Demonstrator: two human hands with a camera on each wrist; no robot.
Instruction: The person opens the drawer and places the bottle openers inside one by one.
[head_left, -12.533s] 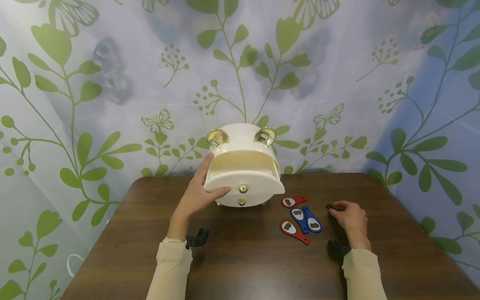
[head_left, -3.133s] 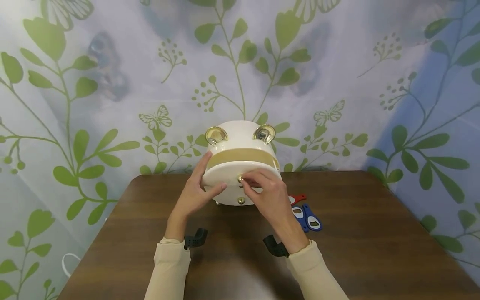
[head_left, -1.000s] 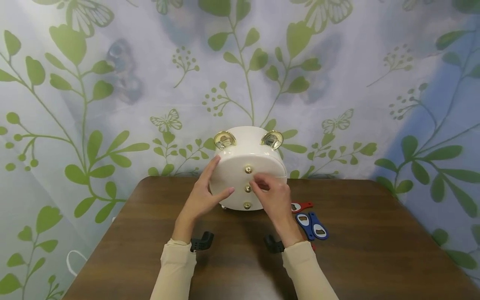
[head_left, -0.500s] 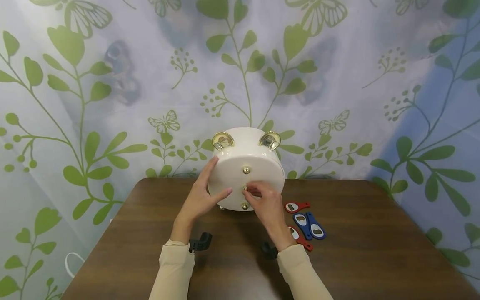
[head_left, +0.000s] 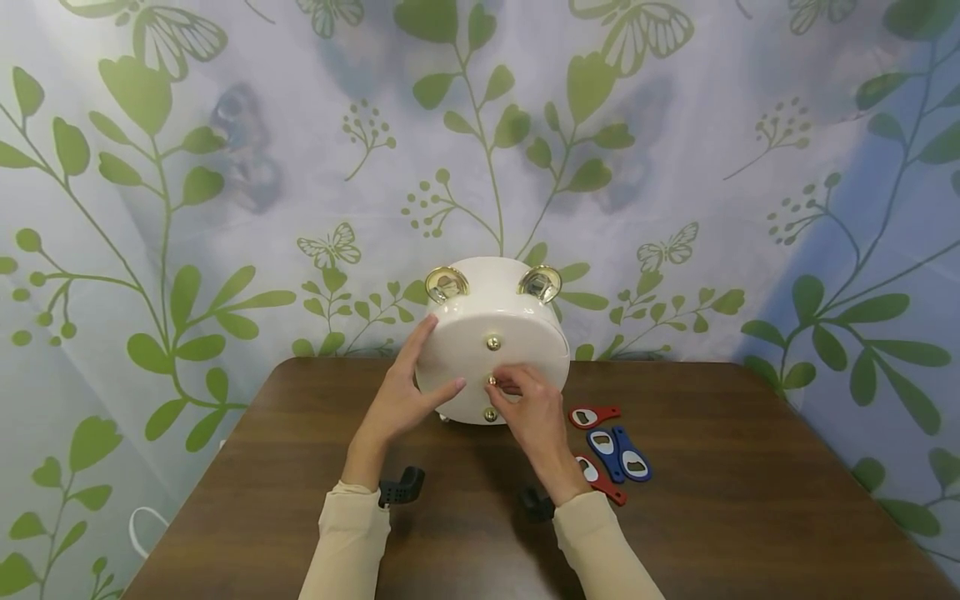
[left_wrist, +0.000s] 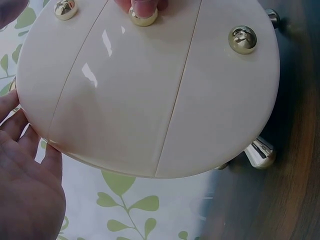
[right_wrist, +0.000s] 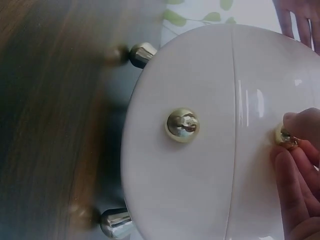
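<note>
A round white drawer box (head_left: 450,350) with golden knobs stands on the table, all its drawers pushed in. My right hand (head_left: 531,408) pinches the middle knob (right_wrist: 281,134) between thumb and fingers. Above it the top knob (head_left: 492,343) shows free; below it is the bottom knob (right_wrist: 182,125). My left hand (head_left: 401,400) lies along the box's left side, fingers spread on the edge and thumb over the front. In the left wrist view, seams divide the front into three drawers, and the left fingers (left_wrist: 27,132) touch the rim.
Right of the box lie two red bottle openers (head_left: 603,483) and two blue bottle openers (head_left: 635,464), one red one partly behind the right forearm. Gold ear-like rounds (head_left: 447,285) top the box. A patterned cloth (head_left: 300,167) hangs behind the brown table (head_left: 712,500).
The top drawer, pulled out earlier, was pushed in. My right hand came from the table's right side, where it held a small dark object, to the top knob, then down to the middle knob.
</note>
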